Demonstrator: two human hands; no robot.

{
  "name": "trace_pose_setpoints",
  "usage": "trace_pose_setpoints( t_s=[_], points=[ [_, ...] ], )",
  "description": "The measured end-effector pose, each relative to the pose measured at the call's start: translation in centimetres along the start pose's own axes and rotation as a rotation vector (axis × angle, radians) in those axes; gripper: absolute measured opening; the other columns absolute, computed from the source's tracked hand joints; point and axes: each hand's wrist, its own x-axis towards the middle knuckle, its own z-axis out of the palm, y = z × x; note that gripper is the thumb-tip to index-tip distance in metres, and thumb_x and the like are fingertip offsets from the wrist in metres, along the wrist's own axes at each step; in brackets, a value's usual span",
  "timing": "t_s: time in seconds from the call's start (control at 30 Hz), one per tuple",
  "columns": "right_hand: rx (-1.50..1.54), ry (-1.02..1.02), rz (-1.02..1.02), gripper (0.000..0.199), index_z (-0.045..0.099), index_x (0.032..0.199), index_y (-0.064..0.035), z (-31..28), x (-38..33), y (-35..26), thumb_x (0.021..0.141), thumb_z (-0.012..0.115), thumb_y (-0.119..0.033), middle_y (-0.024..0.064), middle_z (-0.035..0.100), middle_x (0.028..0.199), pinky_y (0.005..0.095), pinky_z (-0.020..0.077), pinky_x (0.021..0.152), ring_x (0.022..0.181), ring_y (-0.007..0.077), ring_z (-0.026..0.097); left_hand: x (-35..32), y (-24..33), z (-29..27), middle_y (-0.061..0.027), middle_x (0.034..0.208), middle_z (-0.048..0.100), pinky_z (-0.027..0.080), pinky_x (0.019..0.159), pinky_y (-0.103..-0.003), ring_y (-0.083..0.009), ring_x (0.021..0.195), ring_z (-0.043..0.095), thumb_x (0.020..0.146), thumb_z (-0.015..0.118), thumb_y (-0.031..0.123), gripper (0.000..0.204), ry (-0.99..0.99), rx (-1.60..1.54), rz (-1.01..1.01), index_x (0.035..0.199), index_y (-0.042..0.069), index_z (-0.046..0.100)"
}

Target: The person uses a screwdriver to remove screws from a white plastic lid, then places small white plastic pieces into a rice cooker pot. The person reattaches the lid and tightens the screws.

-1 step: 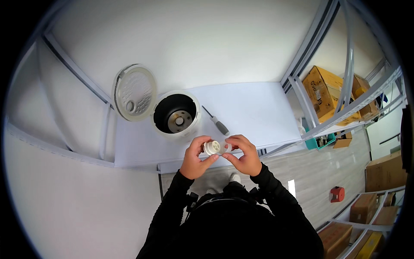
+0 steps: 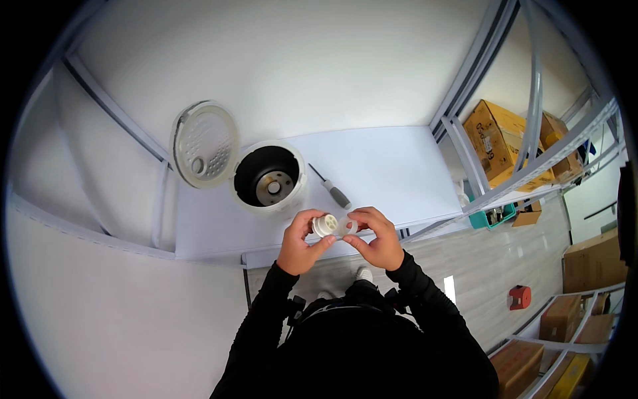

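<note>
Close in front of my body, my left hand [image 2: 300, 243] pinches a round white plastic part [image 2: 324, 226], possibly a steam valve, whose face has small openings. My right hand [image 2: 377, 239] grips a translucent ring-shaped piece [image 2: 347, 227] between thumb and fingers. The two pieces are held side by side, almost touching. Beyond my hands, a rice cooker [image 2: 300, 189] stands on the white table with its perforated lid [image 2: 211, 149] swung up to the left; its dark inside shows a metal heating plate [image 2: 271, 189]. A grey-handled screwdriver [image 2: 339, 196] lies right of the cooker, just past my right hand.
The white table [image 2: 392, 166] sits inside a grey metal frame [image 2: 475, 73]. Cardboard boxes [image 2: 495, 143] and a teal bin [image 2: 478, 220] are to the right. A red stool [image 2: 520, 298] stands on the floor, near shelves of boxes [image 2: 560, 318] at the lower right.
The view has shifted very slightly. The white part and the translucent ring appear a little farther apart; both hands keep their grips.
</note>
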Motion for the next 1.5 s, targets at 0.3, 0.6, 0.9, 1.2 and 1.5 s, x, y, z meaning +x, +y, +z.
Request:
trace_pose_setpoints(
  t_s=[0.3,0.6,0.9,1.2,1.5],
  points=[
    [-0.052,0.047,0.055,0.036,0.064,0.123,-0.0033,-8.7,-1.7,1.9,0.088,0.069,0.003,0.015,0.055,0.116,0.032,0.0515,0.086,0.102,0.025,0.061,5.7,-1.2,7.8,-0.0092,0.121,0.066,0.057,0.091,-0.034,-0.0192,0.106,0.069,0.079,0.088,0.003,0.053,-0.164,0.002,0.004,0.127,0.001,0.063],
    [0.202,-0.01,0.273,0.019,0.06,0.117,-0.0016,-19.1,-2.2,7.1,0.101,0.064,-0.011,0.0112,0.065,0.103,0.0327,0.0501,0.086,0.095,0.0194,0.061,12.4,-1.1,19.0,-0.0097,0.113,0.064,0.06,0.085,-0.033,-0.022,0.099,0.07,0.072,0.093,0.007,0.059,-0.213,0.247,0.123,0.126,0.004,0.068],
    [0.208,-0.091,0.244,0.027,0.058,0.121,-0.003,-25.7,-2.8,11.0,0.103,0.068,-0.02,0.0053,0.063,0.106,0.0286,0.0488,0.086,0.097,0.0134,0.057,14.8,-3.4,24.9,-0.0103,0.107,0.067,0.06,0.083,-0.033,-0.0219,0.093,0.073,0.075,0.092,0.011,0.058,-0.13,0.247,0.023,0.127,0.004,0.067],
    [-0.143,-0.05,0.293,0.036,0.06,0.117,-0.0038,-27.0,-4.0,17.9,0.088,0.079,-0.012,0.0149,0.067,0.104,0.0386,0.0529,0.083,0.095,0.0319,0.066,16.4,-8.0,25.7,-0.0119,0.114,0.062,0.057,0.085,-0.035,-0.024,0.101,0.068,0.08,0.086,0.013,0.054,-0.068,0.492,-0.083,0.13,0.003,0.067],
    [-0.32,-0.208,0.338,0.027,0.068,0.109,-0.0031,-26.8,-6.6,25.2,0.089,0.077,-0.019,0.0159,0.068,0.106,0.0438,0.0532,0.083,0.096,0.0372,0.066,17.0,-17.2,28.1,-0.0156,0.116,0.06,0.052,0.092,-0.044,-0.037,0.108,0.06,0.074,0.085,0.012,0.052,-0.136,0.672,-0.041,0.122,0.005,0.069]
  ],
)
